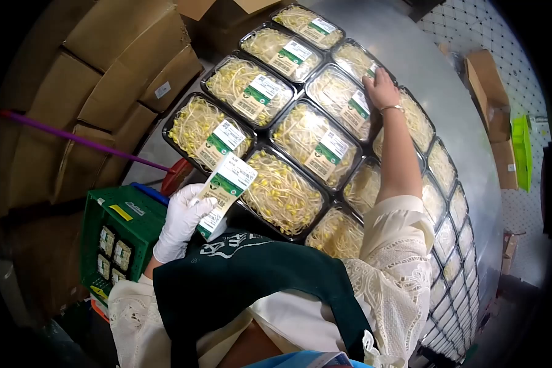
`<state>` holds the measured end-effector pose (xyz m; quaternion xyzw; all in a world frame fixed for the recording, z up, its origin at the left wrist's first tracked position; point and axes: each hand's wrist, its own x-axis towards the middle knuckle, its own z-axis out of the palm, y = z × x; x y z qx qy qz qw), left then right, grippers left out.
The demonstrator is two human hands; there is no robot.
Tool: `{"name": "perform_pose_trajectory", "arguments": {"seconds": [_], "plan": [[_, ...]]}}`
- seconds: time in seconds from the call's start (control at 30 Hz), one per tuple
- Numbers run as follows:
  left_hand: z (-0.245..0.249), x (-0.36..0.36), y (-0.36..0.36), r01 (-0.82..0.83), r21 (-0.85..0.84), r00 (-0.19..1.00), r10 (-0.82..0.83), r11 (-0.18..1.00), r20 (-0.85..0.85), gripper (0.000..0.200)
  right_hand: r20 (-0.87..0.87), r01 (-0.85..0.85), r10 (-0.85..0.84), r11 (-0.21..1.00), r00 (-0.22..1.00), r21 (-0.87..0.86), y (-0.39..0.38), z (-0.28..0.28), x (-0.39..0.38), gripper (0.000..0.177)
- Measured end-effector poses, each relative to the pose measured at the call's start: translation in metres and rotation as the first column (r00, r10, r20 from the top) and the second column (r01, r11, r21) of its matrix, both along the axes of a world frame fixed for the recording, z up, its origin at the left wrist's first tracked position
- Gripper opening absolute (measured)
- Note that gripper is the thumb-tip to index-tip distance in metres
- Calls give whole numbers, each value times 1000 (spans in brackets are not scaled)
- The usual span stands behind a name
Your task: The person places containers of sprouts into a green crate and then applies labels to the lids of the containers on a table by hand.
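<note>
My left hand (187,214), in a white glove, is closed around green, white and tan labels (228,187), probably a stack. My bare right hand (384,91), with a bracelet at the wrist, is stretched forward with its fingers lying on the label end of a bean sprout tray (351,58) in the far rows. Between my hands sit black trays of bean sprouts under clear film. Several carry a label, such as the one on the middle tray (327,154). Just right of my left hand, a bean sprout tray (283,195) shows plain film. My right forearm covers parts of some trays.
The trays stand in rows on a metal table (404,37), running down the right side. Cardboard boxes (122,73) are piled at left, crossed by a purple pole (79,138). A green crate (132,211) holds small packs. Another carton (490,92) and a bright green bin (521,150) stand at right.
</note>
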<state>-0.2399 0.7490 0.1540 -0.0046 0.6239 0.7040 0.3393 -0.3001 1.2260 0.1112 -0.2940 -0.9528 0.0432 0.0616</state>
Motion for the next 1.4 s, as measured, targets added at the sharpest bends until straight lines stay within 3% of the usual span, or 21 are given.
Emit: {"name": "perform_pose_trajectory", "arguments": {"seconds": [0.1, 0.13, 0.17, 0.23, 0.3, 0.37, 0.43, 0.57, 0.6, 0.63, 0.7, 0.77, 0.83, 0.9, 1.03, 1.1, 1.13, 1.17, 1.23, 1.3, 1.4], "plan": [[-2, 2, -10, 8, 8, 999, -8, 1000, 39, 22, 325, 52, -56, 998, 944, 22, -14, 37, 1, 68], [0, 4, -7, 9, 42, 1000, -10, 999, 14, 24, 95, -51, 37, 988, 995, 144, -21, 31, 10, 69], [0, 5, -2, 10, 84, 1000, -9, 996, -16, 26, -4, -91, 90, 994, 996, -54, -59, 54, 21, 68], [1, 7, 8, 73, 147, 992, -56, 986, -115, 30, -217, -312, 223, 649, 950, -694, -145, 67, 61, 68], [9, 14, 15, 118, 131, 964, -82, 984, -254, 29, -497, -703, 540, 287, 679, -650, -227, 82, 106, 49], [8, 14, 2, 209, 67, 959, -191, 976, -208, 28, -448, -724, 578, 449, 682, -524, -268, 89, 133, 29], [14, 14, -10, 414, 1, 910, -413, 910, -33, 23, -460, -692, 523, 459, 717, -557, -290, 83, 153, 24], [12, 49, -8, 288, 156, 927, -234, 945, -293, 12, -499, -610, 353, 521, 791, -598, -331, 87, 187, 13], [17, 51, -17, 329, 109, 936, -308, 938, -173, 10, -536, -659, 412, 614, 737, -434, -329, 86, 191, 12], [14, 51, -26, 354, -91, 859, -363, 931, -361, 13, -558, -686, 475, 681, 680, -256, -319, 84, 192, 11], [17, 59, -43, 383, 18, 899, -368, 923, -238, 16, -564, -458, 338, 885, 754, -82, -286, 82, 187, 15], [17, 59, -68, 339, -30, 939, -340, 940, -54, 18, -543, -367, 122, 854, 831, -369, -248, 88, 179, 18], [6, 60, -95, 188, 26, 982, -188, 982, -20, 16, -371, -318, 183, 884, 910, -342, -258, 73, 179, 24], [-16, 63, -119, 63, 121, 998, -61, 991, -16, 14, -262, -357, 371, 929, 891, 102, -273, 30, 183, 30], [-6, 85, -122, 99, 155, 995, -96, 983, -30, 20, -33, -114, 141, 900, 989, 421, -292, 19, 193, 62], [-3, 95, -117, 176, 216, 984, -175, 960, -23, 27, -227, -144, 225, 935, 948, 324, -305, 36, 208, 63], [0, 99, -112, 203, 251, 979, -200, 946, -41, 28, -263, -276, 220, 940, 939, -200, -316, 49, 219, 59], [3, 104, -107, 231, 285, 973, -225, 930, -55, 28, -293, -345, 194, 666, 936, -661, -336, 64, 233, 54], [1, 105, -106, 257, 302, 966, -249, 918, -65, 32, -449, -581, 378, 404, 809, -707, -372, 82, 249, 35], [-1, 93, -109, 606, -41, 791, -607, 794, -76, 33, -414, -628, 474, 631, 777, -456, -388, 85, 262, 20], [19, 114, -80, 429, 233, 901, -395, 873, -181, 18, -503, -620, 371, 556, 781, -553, -403, 80, 276, 13]]}}
